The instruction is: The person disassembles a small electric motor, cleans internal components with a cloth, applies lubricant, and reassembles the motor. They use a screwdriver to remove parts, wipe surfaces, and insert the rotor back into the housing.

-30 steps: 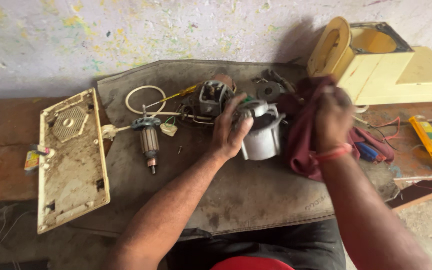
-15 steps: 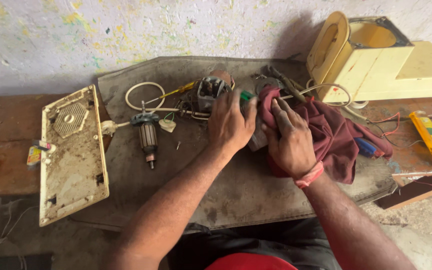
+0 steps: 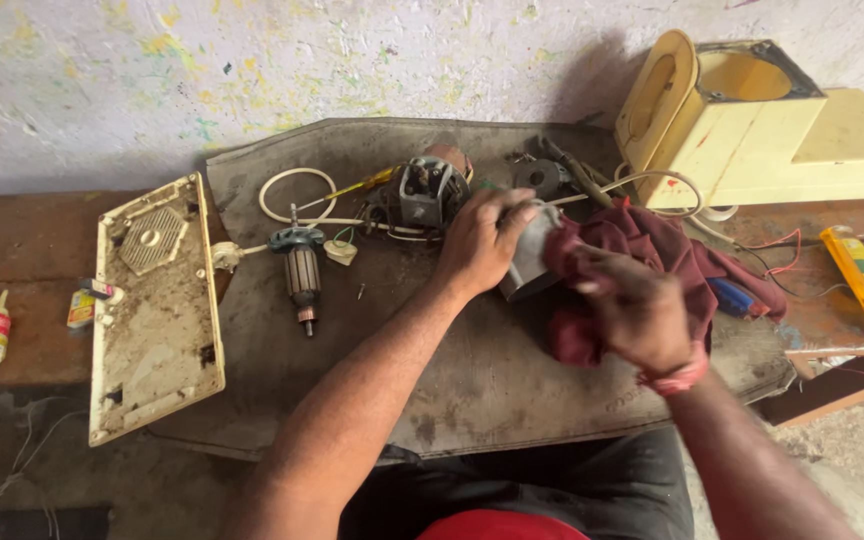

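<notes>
Grey metal, the motor housing (image 3: 529, 262) sits on the dark mat (image 3: 472, 380) at mid-bench, clasped from the left by your left hand (image 3: 482, 240), fingers curled over its top. Your right hand (image 3: 642, 315) grips the maroon rag (image 3: 642, 250) bunched against the housing's right side.
</notes>
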